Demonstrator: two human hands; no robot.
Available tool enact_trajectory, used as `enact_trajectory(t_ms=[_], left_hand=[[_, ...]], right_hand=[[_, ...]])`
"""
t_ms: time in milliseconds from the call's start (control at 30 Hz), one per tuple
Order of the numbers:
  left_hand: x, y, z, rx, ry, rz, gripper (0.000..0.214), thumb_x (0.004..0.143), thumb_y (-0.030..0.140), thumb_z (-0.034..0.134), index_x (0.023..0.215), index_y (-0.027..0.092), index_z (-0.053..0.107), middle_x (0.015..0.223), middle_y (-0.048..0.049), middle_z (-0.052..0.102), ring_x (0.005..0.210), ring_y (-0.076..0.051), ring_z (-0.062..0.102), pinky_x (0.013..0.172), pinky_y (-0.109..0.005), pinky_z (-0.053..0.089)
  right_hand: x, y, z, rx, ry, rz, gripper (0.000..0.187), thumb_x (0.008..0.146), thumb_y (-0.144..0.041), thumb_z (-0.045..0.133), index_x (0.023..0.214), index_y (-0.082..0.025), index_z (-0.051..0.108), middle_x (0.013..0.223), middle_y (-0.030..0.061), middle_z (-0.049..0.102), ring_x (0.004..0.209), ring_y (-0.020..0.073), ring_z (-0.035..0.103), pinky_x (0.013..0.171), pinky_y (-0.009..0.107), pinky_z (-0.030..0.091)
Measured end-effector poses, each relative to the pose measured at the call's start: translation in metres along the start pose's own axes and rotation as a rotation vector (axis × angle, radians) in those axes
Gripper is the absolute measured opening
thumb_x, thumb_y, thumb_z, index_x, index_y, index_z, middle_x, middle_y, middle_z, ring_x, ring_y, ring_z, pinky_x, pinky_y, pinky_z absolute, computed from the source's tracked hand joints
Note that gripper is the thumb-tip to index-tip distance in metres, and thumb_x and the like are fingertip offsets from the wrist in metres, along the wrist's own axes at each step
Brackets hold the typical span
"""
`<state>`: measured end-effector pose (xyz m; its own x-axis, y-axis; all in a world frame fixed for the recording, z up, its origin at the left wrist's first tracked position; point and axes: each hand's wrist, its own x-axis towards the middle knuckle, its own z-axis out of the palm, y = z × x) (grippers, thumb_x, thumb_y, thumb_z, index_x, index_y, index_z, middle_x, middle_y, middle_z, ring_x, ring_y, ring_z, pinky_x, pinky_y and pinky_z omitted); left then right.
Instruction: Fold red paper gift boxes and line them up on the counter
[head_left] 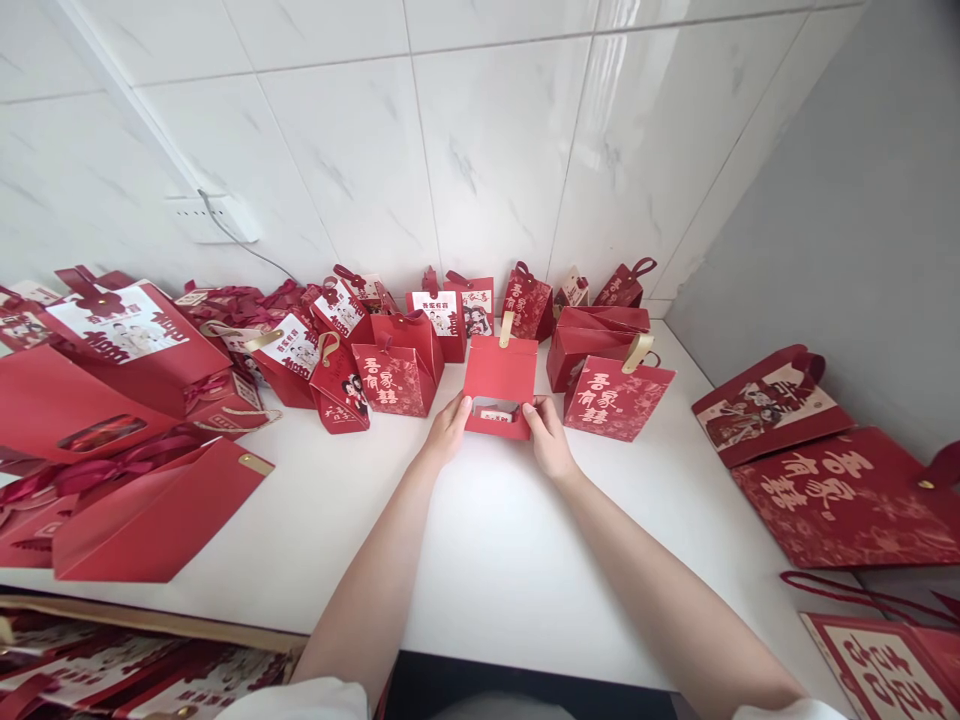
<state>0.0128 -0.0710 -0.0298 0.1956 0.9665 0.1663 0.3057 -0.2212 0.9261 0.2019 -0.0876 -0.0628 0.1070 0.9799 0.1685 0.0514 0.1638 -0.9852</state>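
Observation:
A red gift box [500, 362] with a gold strap at its top edge stands in front of me on the white table. Low on its near face is a cut-out window, and something with printing shows through it. My left hand [450, 425] grips the box's left side, thumb on the near face. On the opposite side my right hand [547, 432] holds it the same way. Close to the right hand stands a red box with gold lettering [619, 398]. Left of the left hand is another lettered red box [391, 382].
Several small red boxes line the tiled wall [495, 150]. Larger red boxes [161, 515] crowd the table's left side. Flat red bags [847, 495] lean along the grey wall at right. A carton [161, 620] of printed packaging sits below the table's front left edge.

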Motion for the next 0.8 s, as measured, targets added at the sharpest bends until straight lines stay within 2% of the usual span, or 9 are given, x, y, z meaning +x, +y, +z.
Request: enact_trajectory(t_ms=[233, 400, 500, 567, 633, 667, 733, 800], left_hand=[[0.0, -0.002, 0.0, 0.002, 0.022, -0.042, 0.059, 0.095, 0.056, 0.032, 0.138, 0.019, 0.05, 0.145, -0.0047, 0.048, 0.134, -0.024, 0.045, 0.114, -0.037, 0.034], [0.002, -0.007, -0.001, -0.124, -0.002, -0.051, 0.056, 0.095, 0.05, 0.033, 0.137, 0.018, 0.051, 0.143, -0.0055, 0.051, 0.135, -0.025, 0.043, 0.116, -0.04, 0.032], [0.003, -0.009, -0.006, -0.153, -0.055, -0.026, 0.056, 0.094, 0.05, 0.035, 0.138, 0.018, 0.05, 0.144, -0.0061, 0.049, 0.137, -0.026, 0.04, 0.117, -0.042, 0.029], [0.001, -0.009, -0.009, -0.088, -0.107, 0.051, 0.06, 0.09, 0.053, 0.044, 0.141, 0.021, 0.047, 0.154, -0.0055, 0.034, 0.144, -0.028, 0.028, 0.118, -0.041, 0.026], [0.0, -0.009, -0.01, -0.005, -0.141, 0.105, 0.072, 0.079, 0.054, 0.063, 0.142, 0.024, 0.045, 0.16, -0.004, 0.017, 0.147, -0.031, 0.015, 0.117, -0.041, 0.028], [-0.001, -0.009, -0.008, 0.016, -0.138, 0.111, 0.079, 0.072, 0.052, 0.071, 0.142, 0.024, 0.045, 0.161, -0.0042, 0.015, 0.147, -0.032, 0.015, 0.115, -0.04, 0.032], [-0.001, -0.009, -0.003, -0.001, -0.091, 0.091, 0.084, 0.065, 0.047, 0.079, 0.139, 0.024, 0.047, 0.156, -0.0079, 0.029, 0.141, -0.032, 0.031, 0.108, -0.038, 0.041], [0.0, -0.009, 0.002, -0.053, -0.018, 0.033, 0.071, 0.069, 0.047, 0.075, 0.131, 0.021, 0.055, 0.133, -0.0114, 0.057, 0.118, -0.028, 0.057, 0.092, -0.035, 0.051]], right_hand=[[0.0, -0.001, 0.0, 0.004, 0.003, 0.005, 0.033, 0.089, -0.057, 0.047, 0.092, -0.024, 0.048, 0.092, 0.0018, 0.06, 0.088, 0.0201, 0.056, 0.085, 0.034, 0.043], [0.0, -0.002, 0.0, -0.004, 0.002, 0.014, 0.036, 0.088, -0.059, 0.047, 0.095, -0.024, 0.051, 0.091, 0.0021, 0.063, 0.09, 0.0205, 0.058, 0.087, 0.035, 0.045], [-0.001, -0.004, 0.0, -0.035, 0.022, 0.029, 0.042, 0.09, -0.06, 0.043, 0.104, -0.022, 0.055, 0.11, 0.0066, 0.065, 0.106, 0.0233, 0.058, 0.097, 0.039, 0.042], [-0.002, -0.005, 0.0, -0.071, 0.063, 0.022, 0.048, 0.092, -0.06, 0.04, 0.114, -0.021, 0.058, 0.136, 0.0098, 0.054, 0.129, 0.0255, 0.045, 0.109, 0.042, 0.033], [-0.004, -0.007, -0.001, -0.102, 0.087, -0.003, 0.053, 0.094, -0.059, 0.034, 0.126, -0.023, 0.057, 0.153, 0.0073, 0.034, 0.144, 0.0249, 0.025, 0.118, 0.043, 0.019], [-0.005, -0.008, -0.002, -0.115, 0.082, -0.021, 0.054, 0.095, -0.058, 0.031, 0.132, -0.025, 0.054, 0.157, 0.0049, 0.027, 0.147, 0.0238, 0.017, 0.119, 0.043, 0.015], [-0.007, -0.01, -0.003, -0.133, 0.056, -0.074, 0.055, 0.097, -0.056, 0.027, 0.141, -0.029, 0.045, 0.16, 0.001, 0.018, 0.149, 0.0219, 0.009, 0.12, 0.044, 0.012], [-0.009, -0.011, -0.004, -0.155, 0.036, -0.136, 0.056, 0.097, -0.056, 0.029, 0.146, -0.031, 0.036, 0.161, -0.0008, 0.012, 0.149, 0.0217, 0.007, 0.12, 0.046, 0.013]])
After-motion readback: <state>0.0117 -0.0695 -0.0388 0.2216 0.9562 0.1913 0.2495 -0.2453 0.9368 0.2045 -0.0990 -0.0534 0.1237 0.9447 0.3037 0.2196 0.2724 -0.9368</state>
